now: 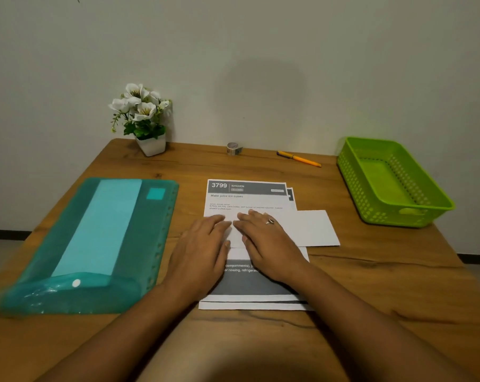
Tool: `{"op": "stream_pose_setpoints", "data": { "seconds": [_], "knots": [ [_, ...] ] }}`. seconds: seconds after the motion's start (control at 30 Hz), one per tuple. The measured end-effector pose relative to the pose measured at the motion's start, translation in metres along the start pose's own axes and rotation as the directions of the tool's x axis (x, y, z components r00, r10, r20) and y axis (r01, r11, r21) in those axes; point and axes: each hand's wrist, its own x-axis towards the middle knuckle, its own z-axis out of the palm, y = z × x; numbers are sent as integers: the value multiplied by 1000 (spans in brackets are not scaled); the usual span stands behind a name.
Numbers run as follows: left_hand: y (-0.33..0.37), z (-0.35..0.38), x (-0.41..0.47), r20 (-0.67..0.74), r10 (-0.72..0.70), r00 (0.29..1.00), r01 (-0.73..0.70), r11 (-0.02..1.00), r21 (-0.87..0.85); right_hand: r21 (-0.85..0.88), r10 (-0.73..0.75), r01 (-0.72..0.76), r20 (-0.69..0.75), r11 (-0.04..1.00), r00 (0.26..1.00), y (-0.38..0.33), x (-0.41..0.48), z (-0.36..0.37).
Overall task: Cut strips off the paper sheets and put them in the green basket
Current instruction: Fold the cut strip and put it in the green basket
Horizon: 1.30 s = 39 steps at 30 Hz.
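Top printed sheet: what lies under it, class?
Edges of a second printed sheet show at its far right corner and near edge, on the table. Whether more lie beneath is hidden; the left hand and right hand cover its middle.

Both forearms reach forward; the left hand [203,249] and right hand [269,244] lie flat, palms down, fingers straight, index fingertips almost touching.

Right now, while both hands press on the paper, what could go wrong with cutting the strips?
1. The paper sheets lie stacked but offset under the left hand and right hand; they may slide, so the strip comes out crooked.
2. No scissors are in view; tearing along a crease may leave a ragged edge.
3. The green basket seems close to the right edge of the table; a push might tip it off.
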Motion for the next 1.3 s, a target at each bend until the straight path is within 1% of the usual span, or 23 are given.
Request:
{"op": "stream_pose_setpoints", "data": {
  "seconds": [0.07,0.17,0.23,0.3,0.37,0.5,0.6,0.77,0.9,1.03,1.1,1.17,1.23,1.3],
  "knots": [
    [4,7,17,46,-2,999,0,999,43,6,7,-7,12,1000,1000,0,0,-1],
    [7,23,36,197,-26,980,15,998,58,-7,14,-14,29,1000,999,-1,-1,-1],
    [5,31,35,244,-24,969,5,997,79,-37,12,-11,43,999,999,-1,-1,-1],
    [0,35,34,230,-4,973,-16,996,88,-103,45,-38,66,994,997,2,-2,-1],
    [-3,37,33,218,9,976,-30,995,93,-156,120,-102,113,983,986,7,-5,-3],
    [-2,37,33,234,2,972,-29,993,113,-210,243,-207,160,955,957,27,-12,-13],
    [-3,36,34,254,2,967,-30,994,107,-244,307,-269,137,932,942,48,-19,-24],
    [-4,38,33,248,5,969,-31,995,99,-278,405,-364,108,889,908,79,-29,-40],
    [-3,35,34,249,-1,969,-22,996,87,-271,417,-377,108,886,902,83,-29,-39],
    [0,29,39,286,-14,958,-3,998,57,-269,419,-382,93,884,903,84,-29,-38],
    [-2,25,50,243,-9,970,8,1000,5,-269,414,-380,81,885,907,84,-30,-37],
    [-5,21,69,155,-2,988,7,999,-32,-264,409,-378,68,887,910,84,-30,-37],
    [-8,17,98,103,-45,994,52,996,-66,-270,406,-377,63,886,912,84,-29,-37],
    [-14,17,132,103,-106,989,114,990,-78,-271,403,-374,58,887,913,85,-29,-36]
  ]
}}
